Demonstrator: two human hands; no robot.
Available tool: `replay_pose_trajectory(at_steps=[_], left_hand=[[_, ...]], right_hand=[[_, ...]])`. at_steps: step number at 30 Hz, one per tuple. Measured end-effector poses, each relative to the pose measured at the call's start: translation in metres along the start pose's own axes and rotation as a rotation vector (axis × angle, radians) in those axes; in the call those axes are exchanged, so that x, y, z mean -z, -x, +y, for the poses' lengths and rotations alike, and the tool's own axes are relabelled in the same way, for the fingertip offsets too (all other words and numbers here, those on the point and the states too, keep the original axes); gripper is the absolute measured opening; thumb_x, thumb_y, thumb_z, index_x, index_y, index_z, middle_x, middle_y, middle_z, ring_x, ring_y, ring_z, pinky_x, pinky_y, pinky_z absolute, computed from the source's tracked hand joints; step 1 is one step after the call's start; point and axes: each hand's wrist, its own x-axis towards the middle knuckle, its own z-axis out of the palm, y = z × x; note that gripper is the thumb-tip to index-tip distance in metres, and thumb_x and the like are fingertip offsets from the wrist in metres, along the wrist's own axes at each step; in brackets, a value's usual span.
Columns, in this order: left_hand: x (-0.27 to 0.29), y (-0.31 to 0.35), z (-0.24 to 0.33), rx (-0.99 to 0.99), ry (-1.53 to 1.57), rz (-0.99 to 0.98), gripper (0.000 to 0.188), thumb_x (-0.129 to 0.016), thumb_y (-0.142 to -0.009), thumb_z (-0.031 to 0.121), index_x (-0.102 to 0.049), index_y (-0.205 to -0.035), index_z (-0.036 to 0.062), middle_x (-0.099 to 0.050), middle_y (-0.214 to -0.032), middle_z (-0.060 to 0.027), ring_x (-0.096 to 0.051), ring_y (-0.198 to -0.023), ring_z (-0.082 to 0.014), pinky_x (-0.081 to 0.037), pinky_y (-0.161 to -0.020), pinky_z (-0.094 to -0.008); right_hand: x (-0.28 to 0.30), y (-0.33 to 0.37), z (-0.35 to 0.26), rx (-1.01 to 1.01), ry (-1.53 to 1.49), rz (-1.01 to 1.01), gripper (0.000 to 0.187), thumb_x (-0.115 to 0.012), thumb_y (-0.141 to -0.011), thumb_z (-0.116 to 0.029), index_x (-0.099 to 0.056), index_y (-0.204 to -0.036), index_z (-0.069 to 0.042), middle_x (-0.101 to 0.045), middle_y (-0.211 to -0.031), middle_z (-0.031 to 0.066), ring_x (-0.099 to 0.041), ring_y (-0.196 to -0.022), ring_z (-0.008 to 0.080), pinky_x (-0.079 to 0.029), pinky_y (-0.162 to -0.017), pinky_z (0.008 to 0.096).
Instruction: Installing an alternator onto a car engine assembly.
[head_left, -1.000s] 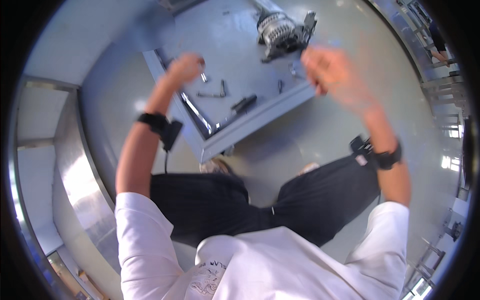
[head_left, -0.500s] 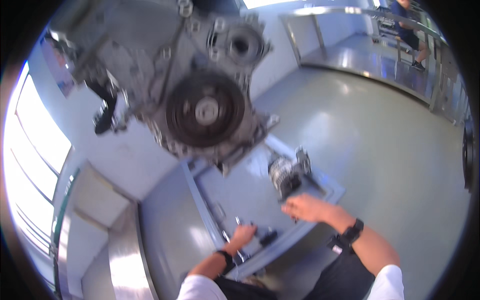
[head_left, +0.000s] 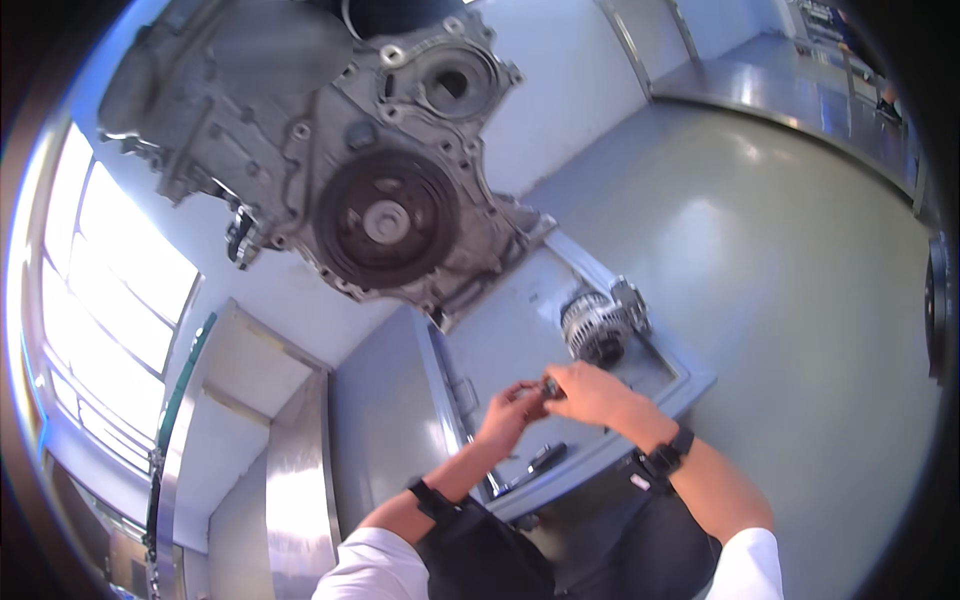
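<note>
My left hand (head_left: 510,408) and my right hand (head_left: 588,392) meet over a grey metal tray (head_left: 690,382) low in front of me. Their fingertips pinch one small dark metal part (head_left: 549,386) between them. Just beyond the hands an alternator (head_left: 598,322) lies on the tray. A dark-handled tool (head_left: 546,456) rests on the tray below my left hand. Each wrist wears a black band.
A large grey engine block (head_left: 300,150) with a round black pulley (head_left: 385,218) hangs above the tray. A shiny grey floor (head_left: 800,250) spreads to the right. A steel cabinet (head_left: 295,480) and bright windows (head_left: 100,300) stand at the left.
The view swung up from my lap to the engine. My hands, first apart over the tray, have come together on the small part.
</note>
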Motion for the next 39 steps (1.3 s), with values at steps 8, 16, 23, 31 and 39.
replay_pose_trajectory(at_steps=[8,16,23,31,39], left_hand=[[-0.006,0.026,0.006,-0.004,0.0,0.001,0.016,-0.051,-0.096,0.013,-0.054,-0.108,0.0026,-0.067,-0.095,-0.0083,-0.066,-0.092,-0.0196,-0.051,-0.09,-0.0371],[-0.028,0.03,0.022,-0.091,-0.059,0.063,0.024,-0.051,-0.094,0.008,-0.05,-0.115,-0.0029,-0.064,-0.099,-0.0095,-0.064,-0.092,-0.0178,-0.05,-0.09,-0.0324],[-0.034,0.035,0.041,-0.31,-0.196,0.049,0.034,-0.051,-0.092,0.003,-0.043,-0.123,-0.0057,-0.059,-0.115,-0.0145,-0.058,-0.105,-0.0176,-0.045,-0.094,-0.0323],[-0.027,0.043,0.044,-0.425,-0.302,0.014,0.035,-0.051,-0.09,0.001,-0.044,-0.124,-0.0041,-0.059,-0.117,-0.0138,-0.056,-0.109,-0.0183,-0.043,-0.096,-0.0324],[-0.027,0.043,0.047,-0.452,-0.326,0.001,0.035,-0.053,-0.088,0.0,-0.046,-0.123,-0.0026,-0.061,-0.118,-0.0131,-0.056,-0.112,-0.0178,-0.042,-0.096,-0.0312]], right_hand=[[-0.008,-0.002,-0.006,0.043,-0.052,0.043,0.028,-0.068,-0.078,-0.015,-0.061,-0.098,0.002,-0.068,-0.089,0.0217,-0.066,-0.086,0.0344,-0.052,-0.076,0.0401],[-0.011,-0.004,0.0,0.162,-0.002,0.289,0.018,-0.069,-0.074,-0.009,-0.061,-0.087,0.001,-0.066,-0.084,0.0187,-0.066,-0.081,0.0346,-0.052,-0.07,0.0418],[-0.008,-0.011,-0.02,0.181,-0.07,0.423,0.012,-0.066,-0.076,-0.005,-0.057,-0.081,0.001,-0.062,-0.082,0.0164,-0.063,-0.075,0.035,-0.051,-0.065,0.0421],[-0.007,-0.003,-0.032,0.246,-0.035,0.523,0.013,-0.065,-0.078,-0.005,-0.056,-0.085,0.001,-0.062,-0.082,0.0169,-0.063,-0.076,0.0359,-0.05,-0.065,0.0431],[0.0,-0.002,-0.04,0.29,-0.003,0.482,0.014,-0.065,-0.077,-0.005,-0.057,-0.087,0.001,-0.062,-0.085,0.0167,-0.063,-0.08,0.0368,-0.051,-0.068,0.0426]])
